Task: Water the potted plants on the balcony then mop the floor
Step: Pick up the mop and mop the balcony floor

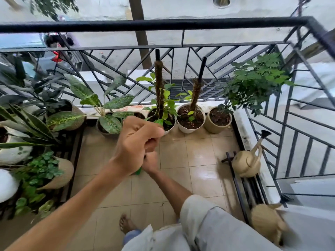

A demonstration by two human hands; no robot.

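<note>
My left hand is a closed fist held over the tiled floor, and my right hand is closed just below it. Both grip one upright green handle, of which only a short piece shows under the left wrist; what it belongs to is hidden. Along the railing stand a white pot with a moss pole, a second white pot and a beige pot. A beige watering can rests on the black rack at the right, away from both hands.
Leafy plants in woven and white pots crowd the left side. A black metal railing closes off the front and right. Another beige can or pot sits at the near right. My bare foot stands on the tiles.
</note>
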